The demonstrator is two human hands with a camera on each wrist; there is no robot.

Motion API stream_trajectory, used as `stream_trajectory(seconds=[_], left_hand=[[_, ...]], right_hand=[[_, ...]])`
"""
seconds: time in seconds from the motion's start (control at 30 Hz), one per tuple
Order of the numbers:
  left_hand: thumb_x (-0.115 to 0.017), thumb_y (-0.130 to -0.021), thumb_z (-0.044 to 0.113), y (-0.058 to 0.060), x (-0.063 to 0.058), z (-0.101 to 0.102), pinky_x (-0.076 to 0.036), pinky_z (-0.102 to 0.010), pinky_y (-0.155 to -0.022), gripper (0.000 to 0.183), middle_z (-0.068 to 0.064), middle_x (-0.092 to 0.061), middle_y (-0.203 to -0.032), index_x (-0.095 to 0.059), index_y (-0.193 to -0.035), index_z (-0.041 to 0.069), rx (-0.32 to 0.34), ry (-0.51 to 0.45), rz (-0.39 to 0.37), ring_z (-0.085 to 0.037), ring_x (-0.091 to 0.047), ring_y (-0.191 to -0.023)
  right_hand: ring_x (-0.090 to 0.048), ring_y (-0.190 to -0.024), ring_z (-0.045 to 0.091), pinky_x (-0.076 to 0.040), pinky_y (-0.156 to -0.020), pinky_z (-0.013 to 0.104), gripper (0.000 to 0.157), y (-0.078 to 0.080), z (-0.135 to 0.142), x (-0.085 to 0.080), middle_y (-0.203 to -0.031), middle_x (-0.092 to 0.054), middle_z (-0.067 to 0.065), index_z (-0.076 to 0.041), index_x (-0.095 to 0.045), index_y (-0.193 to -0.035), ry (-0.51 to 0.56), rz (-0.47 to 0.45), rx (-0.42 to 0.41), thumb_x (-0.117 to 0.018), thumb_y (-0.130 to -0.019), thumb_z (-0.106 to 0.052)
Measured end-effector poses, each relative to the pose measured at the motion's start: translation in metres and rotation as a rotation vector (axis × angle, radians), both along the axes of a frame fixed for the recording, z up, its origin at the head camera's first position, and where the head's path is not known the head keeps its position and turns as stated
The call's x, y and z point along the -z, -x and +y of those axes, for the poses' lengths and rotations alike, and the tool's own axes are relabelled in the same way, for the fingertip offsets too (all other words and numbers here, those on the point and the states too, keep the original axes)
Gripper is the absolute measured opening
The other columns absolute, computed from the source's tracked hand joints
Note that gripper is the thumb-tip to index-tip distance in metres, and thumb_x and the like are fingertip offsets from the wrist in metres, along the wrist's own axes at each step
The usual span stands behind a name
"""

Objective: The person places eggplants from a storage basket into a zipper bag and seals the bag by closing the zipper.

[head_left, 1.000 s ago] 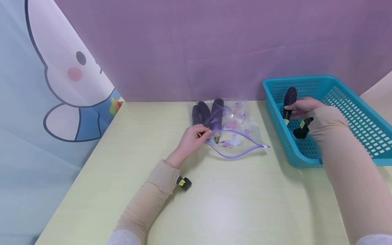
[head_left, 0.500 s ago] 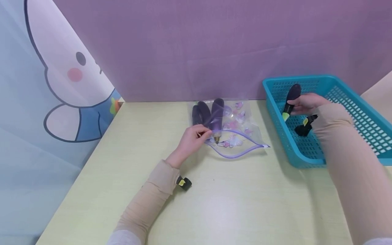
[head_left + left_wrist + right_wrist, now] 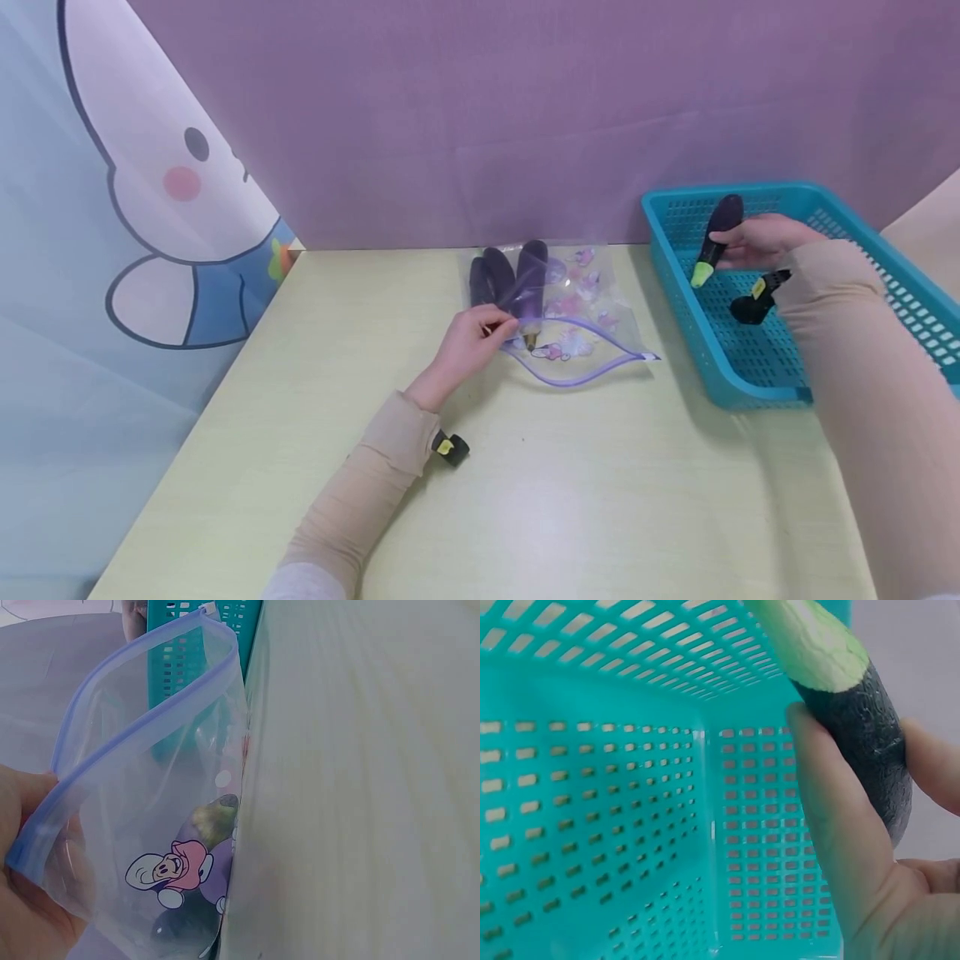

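My left hand (image 3: 471, 343) pinches the purple-edged mouth of a clear printed zip bag (image 3: 572, 384), which lies on the table with its mouth gaping. Three dark eggplants (image 3: 533, 279) show inside it. In the left wrist view a greenish stem end (image 3: 214, 823) shows through the bag's wall. Over at the right, my right hand (image 3: 763, 240) holds another eggplant (image 3: 723, 227) by its dark body, between thumb and fingers. Its pale green cap (image 3: 821, 652) points down toward the near left in the head view. The teal basket (image 3: 708, 367) surrounds this eggplant from below.
The basket has perforated walls (image 3: 772, 825) and stands right of the bag on the pale table (image 3: 525, 500). Behind the table hangs a purple cloth (image 3: 450, 125), with a cartoon-printed blue cloth (image 3: 45, 333) at the left. A small black camera (image 3: 453, 450) sits at each wrist.
My right hand has raised the eggplant a little and shifted it slightly right, tilting it so its green cap shows more. My left hand and the bag have stayed still.
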State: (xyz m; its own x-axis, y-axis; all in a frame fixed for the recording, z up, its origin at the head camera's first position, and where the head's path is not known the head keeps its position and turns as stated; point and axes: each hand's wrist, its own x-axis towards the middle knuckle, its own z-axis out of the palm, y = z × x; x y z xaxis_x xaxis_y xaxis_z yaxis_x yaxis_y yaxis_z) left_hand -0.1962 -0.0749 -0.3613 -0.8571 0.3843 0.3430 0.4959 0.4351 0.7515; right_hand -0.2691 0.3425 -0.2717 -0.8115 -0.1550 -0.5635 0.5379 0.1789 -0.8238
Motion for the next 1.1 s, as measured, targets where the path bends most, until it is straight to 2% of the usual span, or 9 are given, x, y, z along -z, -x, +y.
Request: stream_trajectory(seconds=[0.3,0.4,0.5,0.6,0.67,0.73,0.83,0.9,1.1], left_hand=[[-0.062,-0.09,0.01,0.001,0.0,0.002,-0.042,-0.019,-0.058,0.014,-0.009,-0.062,-0.076,-0.073,-0.091,0.0,0.004,0.002,0.008,-0.013,-0.05,-0.065],[-0.062,-0.09,0.01,0.002,0.0,0.003,-0.042,-0.019,-0.059,0.015,-0.01,-0.063,-0.076,-0.072,-0.091,-0.001,0.009,0.002,0.01,-0.013,-0.051,-0.065],[-0.062,-0.091,0.01,0.002,0.0,0.004,-0.042,-0.019,-0.059,0.015,-0.01,-0.063,-0.077,-0.072,-0.092,-0.001,0.011,0.001,0.008,-0.013,-0.051,-0.065],[-0.062,-0.09,0.01,0.003,0.0,0.005,-0.042,-0.019,-0.058,0.015,-0.01,-0.063,-0.077,-0.072,-0.092,0.0,0.01,0.001,0.007,-0.013,-0.051,-0.065],[-0.062,-0.09,0.01,0.003,-0.001,0.006,-0.042,-0.019,-0.058,0.015,-0.01,-0.063,-0.077,-0.073,-0.092,0.0,0.012,0.002,0.01,-0.013,-0.051,-0.065],[-0.062,-0.09,0.01,0.003,-0.001,0.007,-0.042,-0.019,-0.058,0.015,-0.01,-0.063,-0.077,-0.073,-0.092,0.0,0.014,0.002,0.013,-0.013,-0.051,-0.065],[-0.062,-0.09,0.01,0.002,-0.001,0.008,-0.042,-0.019,-0.058,0.015,-0.01,-0.063,-0.076,-0.073,-0.092,-0.001,0.015,0.003,0.013,-0.014,-0.051,-0.065],[-0.062,-0.09,0.01,0.002,-0.001,0.008,-0.042,-0.019,-0.059,0.015,-0.01,-0.063,-0.077,-0.073,-0.092,-0.001,0.014,0.005,0.01,-0.014,-0.051,-0.066],[-0.062,-0.09,0.01,0.003,-0.002,0.007,-0.043,-0.02,-0.059,0.015,-0.009,-0.063,-0.077,-0.073,-0.093,0.0,0.007,0.009,0.01,-0.014,-0.052,-0.066]], right_hand=[[-0.062,-0.078,-0.001,-0.05,-0.086,0.02,0.093,-0.001,-0.002,-0.013,-0.153,-0.013,0.002,-0.011,0.029,-0.143,0.013,-0.007,-0.015,-0.049,-0.096,-0.03],[-0.063,-0.079,0.0,-0.051,-0.085,0.02,0.097,-0.002,-0.003,-0.019,-0.149,-0.026,0.003,-0.014,0.034,-0.14,0.031,-0.001,-0.023,-0.05,-0.096,-0.029],[-0.064,-0.082,0.002,-0.052,-0.084,0.021,0.096,-0.003,-0.004,-0.025,-0.115,-0.055,-0.005,-0.016,0.035,-0.14,0.046,0.013,-0.051,-0.05,-0.096,-0.027],[-0.065,-0.084,0.003,-0.052,-0.083,0.022,0.093,-0.003,-0.006,-0.029,-0.09,-0.063,-0.011,-0.017,0.034,-0.14,0.071,0.019,-0.073,-0.048,-0.098,-0.025],[-0.066,-0.085,0.004,-0.053,-0.083,0.023,0.091,-0.003,-0.007,-0.032,-0.094,-0.063,-0.011,-0.019,0.034,-0.14,0.095,0.017,-0.066,-0.047,-0.098,-0.024],[-0.066,-0.085,0.005,-0.053,-0.084,0.023,0.092,-0.005,-0.009,-0.035,-0.113,-0.058,-0.005,-0.022,0.034,-0.14,0.109,0.017,-0.048,-0.047,-0.098,-0.024],[-0.066,-0.086,0.006,-0.053,-0.085,0.024,0.095,-0.006,-0.012,-0.038,-0.128,-0.044,-0.001,-0.026,0.036,-0.139,0.128,0.018,-0.02,-0.05,-0.097,-0.024],[-0.066,-0.087,0.006,-0.053,-0.085,0.024,0.096,-0.008,-0.014,-0.039,-0.128,-0.046,-0.002,-0.026,0.036,-0.139,0.133,0.021,-0.023,-0.05,-0.096,-0.025],[-0.067,-0.09,0.012,-0.054,-0.084,0.028,0.095,-0.013,-0.027,-0.045,-0.095,-0.066,-0.002,-0.033,0.036,-0.137,0.255,0.008,-0.014,-0.049,-0.097,-0.019]])
